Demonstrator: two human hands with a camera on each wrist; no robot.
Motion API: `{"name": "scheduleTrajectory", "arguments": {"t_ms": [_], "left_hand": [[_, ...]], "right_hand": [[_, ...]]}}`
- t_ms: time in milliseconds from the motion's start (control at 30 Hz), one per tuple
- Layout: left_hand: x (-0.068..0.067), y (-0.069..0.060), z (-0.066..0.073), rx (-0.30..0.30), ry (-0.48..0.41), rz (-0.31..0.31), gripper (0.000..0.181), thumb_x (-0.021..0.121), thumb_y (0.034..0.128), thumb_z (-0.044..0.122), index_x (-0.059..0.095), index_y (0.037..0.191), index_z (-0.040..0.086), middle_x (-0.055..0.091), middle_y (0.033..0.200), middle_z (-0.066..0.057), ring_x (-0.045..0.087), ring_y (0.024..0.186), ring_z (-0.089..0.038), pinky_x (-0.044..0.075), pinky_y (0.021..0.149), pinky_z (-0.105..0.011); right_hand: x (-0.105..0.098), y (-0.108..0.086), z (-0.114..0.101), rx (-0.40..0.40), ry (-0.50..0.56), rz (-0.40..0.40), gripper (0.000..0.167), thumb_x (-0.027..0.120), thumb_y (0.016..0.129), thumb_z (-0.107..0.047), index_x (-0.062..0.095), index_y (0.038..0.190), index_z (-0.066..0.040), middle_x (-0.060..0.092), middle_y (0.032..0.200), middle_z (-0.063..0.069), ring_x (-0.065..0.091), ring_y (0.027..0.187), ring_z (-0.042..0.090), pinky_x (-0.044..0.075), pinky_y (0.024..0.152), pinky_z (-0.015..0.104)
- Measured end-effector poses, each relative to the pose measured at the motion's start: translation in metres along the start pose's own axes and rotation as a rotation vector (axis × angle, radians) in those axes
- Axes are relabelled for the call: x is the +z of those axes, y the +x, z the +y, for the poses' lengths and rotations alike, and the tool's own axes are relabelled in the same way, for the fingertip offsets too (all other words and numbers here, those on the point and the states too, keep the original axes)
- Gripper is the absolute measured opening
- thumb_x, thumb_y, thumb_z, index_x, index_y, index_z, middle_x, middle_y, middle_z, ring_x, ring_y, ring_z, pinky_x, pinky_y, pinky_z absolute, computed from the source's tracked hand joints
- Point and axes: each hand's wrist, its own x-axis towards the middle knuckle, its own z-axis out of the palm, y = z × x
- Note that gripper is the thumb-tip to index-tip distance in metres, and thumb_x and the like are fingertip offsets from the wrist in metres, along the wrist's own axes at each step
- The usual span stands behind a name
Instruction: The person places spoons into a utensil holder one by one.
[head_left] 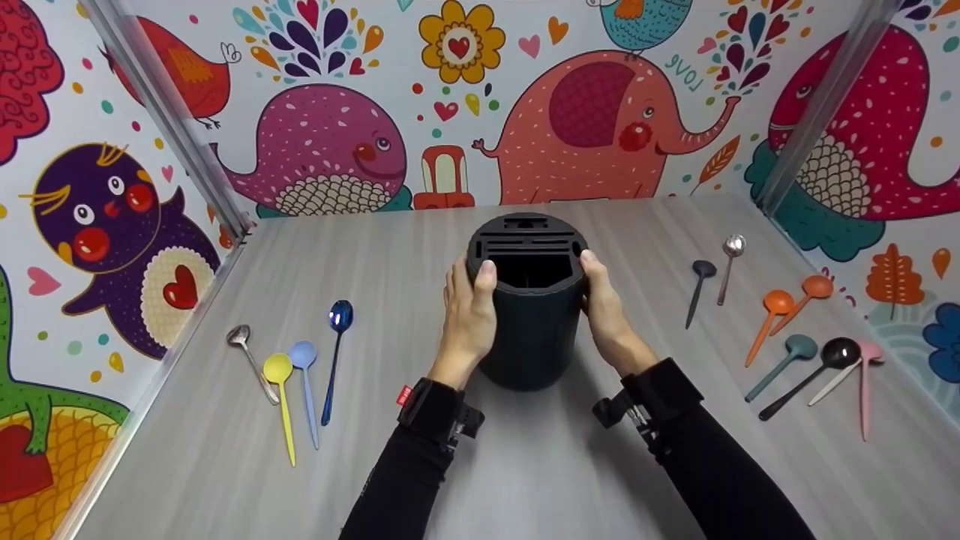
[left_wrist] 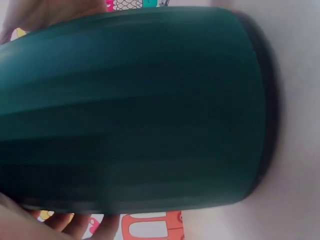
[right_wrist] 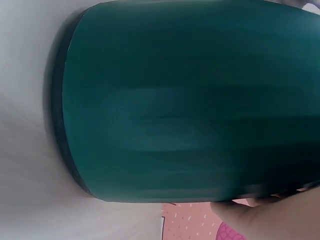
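A dark green, round utensil holder (head_left: 529, 337) with a black slotted top (head_left: 527, 230) stands upright in the middle of the table. One large opening faces the person; narrower slots lie behind it. My left hand (head_left: 471, 319) grips its left side, thumb near the rim. On the opposite side my right hand (head_left: 609, 315) holds it the same way, fingers mostly hidden behind. Both wrist views are filled by the holder's smooth green wall (left_wrist: 150, 110), its dark base edge (right_wrist: 57, 100) close to the tabletop. Whether the base touches the table I cannot tell.
Left on the grey table (head_left: 375, 480) lie a silver spoon (head_left: 255, 364), a yellow spoon (head_left: 283, 405), a light blue spoon (head_left: 307, 390) and a shiny blue spoon (head_left: 335, 360). Several more spoons, including a black ladle (head_left: 840, 352), lie at right. Cartoon-printed walls (head_left: 450, 97) enclose the table.
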Motion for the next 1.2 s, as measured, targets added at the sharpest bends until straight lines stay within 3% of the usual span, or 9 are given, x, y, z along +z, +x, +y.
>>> {"name": "scheduleTrajectory", "arguments": {"t_ms": [267,533,767,967,1200], "left_hand": [[-0.001,-0.003,0.002,-0.017,-0.016,0.009,0.084,0.030,0.0956,0.060,0.029,0.157,0.002,0.033,0.156,-0.019,0.027,0.145,-0.035,0.023,0.117,-0.052],[-0.002,-0.004,0.004,-0.021,-0.037,-0.014,0.086,0.030,0.0962,0.061,0.025,0.158,0.001,0.028,0.159,-0.019,0.022,0.148,-0.034,0.019,0.119,-0.052],[-0.001,-0.002,0.003,0.000,-0.035,0.009,0.083,0.031,0.0970,0.059,0.029,0.156,0.001,0.031,0.157,-0.019,0.026,0.147,-0.033,0.021,0.118,-0.050],[-0.002,-0.001,0.002,0.012,-0.041,0.010,0.081,0.033,0.0969,0.058,0.031,0.155,0.002,0.034,0.155,-0.019,0.029,0.145,-0.033,0.023,0.117,-0.050],[-0.002,-0.002,0.005,-0.006,-0.050,-0.030,0.084,0.034,0.0967,0.061,0.029,0.157,0.004,0.032,0.156,-0.017,0.030,0.144,-0.031,0.025,0.117,-0.050]], "right_hand": [[0.003,0.000,0.002,-0.008,0.003,0.015,0.067,0.025,0.105,-0.050,0.027,0.160,-0.012,0.017,0.167,0.006,0.014,0.152,0.021,0.015,0.120,0.052],[0.003,0.003,-0.002,0.018,-0.036,0.027,0.070,0.025,0.105,-0.044,0.013,0.163,-0.006,0.006,0.169,0.013,0.006,0.154,0.025,0.014,0.120,0.055],[0.010,0.012,-0.016,-0.115,-0.001,0.072,0.055,0.032,0.105,-0.024,0.031,0.156,-0.003,0.038,0.155,0.014,0.035,0.143,0.024,0.025,0.117,0.045],[0.018,0.015,-0.019,-0.040,-0.033,0.142,0.061,0.043,0.105,-0.038,0.033,0.157,-0.009,0.040,0.155,0.009,0.036,0.142,0.020,0.026,0.116,0.041],[0.015,0.016,-0.024,-0.041,0.003,0.160,0.054,0.043,0.105,-0.027,0.037,0.154,-0.005,0.044,0.151,0.014,0.041,0.138,0.024,0.029,0.115,0.042]]}}
